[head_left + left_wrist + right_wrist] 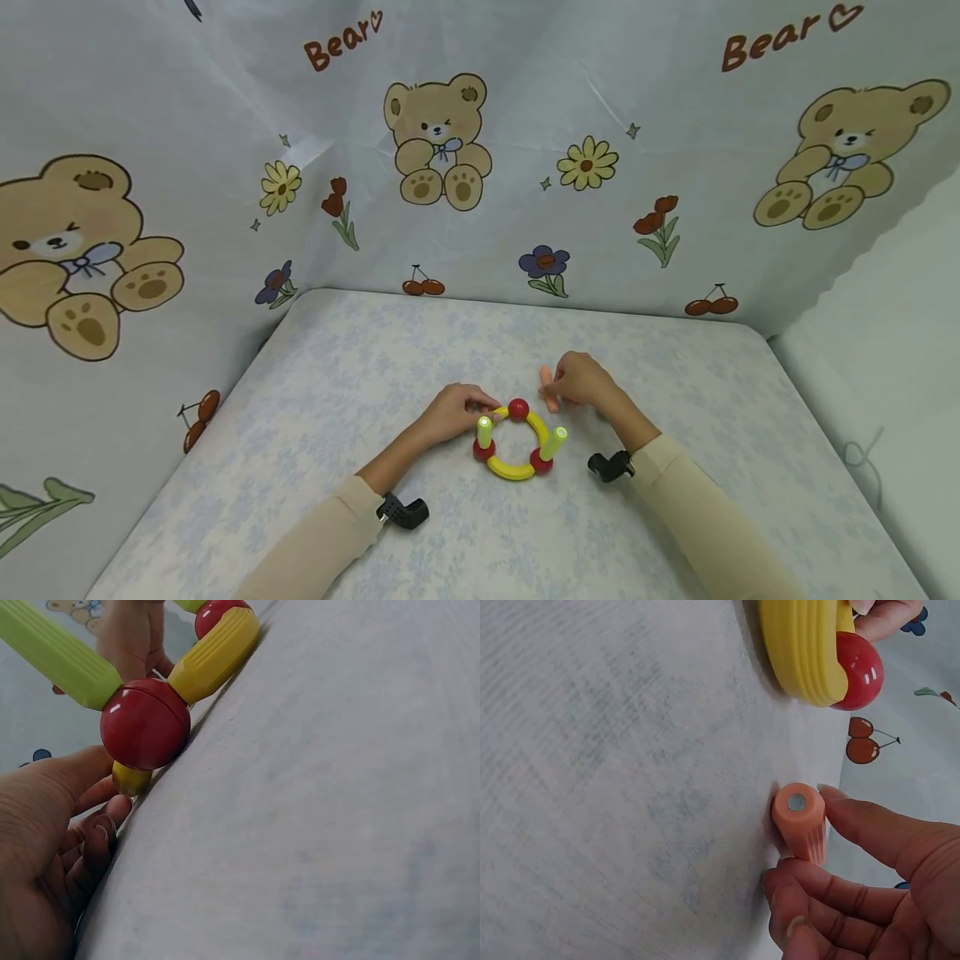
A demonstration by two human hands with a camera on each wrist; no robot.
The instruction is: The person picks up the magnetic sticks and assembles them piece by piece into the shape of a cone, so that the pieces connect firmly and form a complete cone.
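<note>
A ring of yellow curved rods [512, 472] joined by red balls [518, 408] lies on the table, with two light green sticks [555, 442] standing up from the nearer balls. My left hand [454, 412] pinches the ring's yellow rod at its far left side; in the left wrist view, thumb and fingers meet around the rod [132, 778] behind a red ball. Just right of the ring, my right hand [587, 379] pinches an orange magnetic stick [804, 821] between thumb and index finger. That stick lies at the tabletop, its grey magnet end facing the right wrist camera.
Pale patterned cloth covers the table [360, 358]. A white curtain [517, 108] printed with bears and flowers hangs behind and to the left. Each wrist wears a small black camera [405, 512]. Beside the table's right edge hangs a thin cord [864, 457].
</note>
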